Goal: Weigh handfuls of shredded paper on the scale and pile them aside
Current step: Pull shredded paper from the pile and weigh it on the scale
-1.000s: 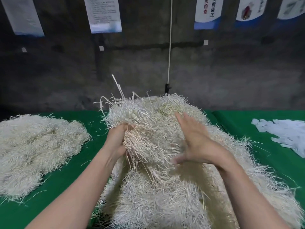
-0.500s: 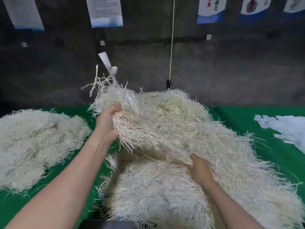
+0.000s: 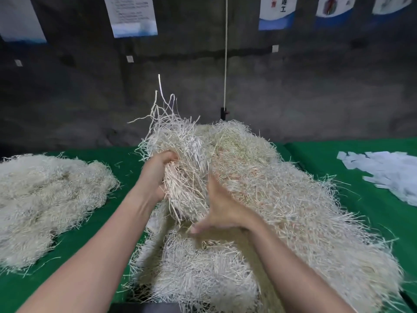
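The left hand (image 3: 155, 177) keeps its grip clamped on a clump of shredded paper (image 3: 187, 159), raised over the big heap (image 3: 304, 222) at the centre of the green worktop (image 3: 126, 163). The right hand (image 3: 222, 211), buried under that clump half a second ago, is now out in front of it, its grip apart and fingers straight. A separate pile (image 3: 45, 199) lies unchanged at the left of the frame.

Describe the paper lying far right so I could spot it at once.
Start at the green table. Go right past the big heap of shredded paper to the pale scraps. They are flat, wide, bluish-white pieces, not thin cream strands.
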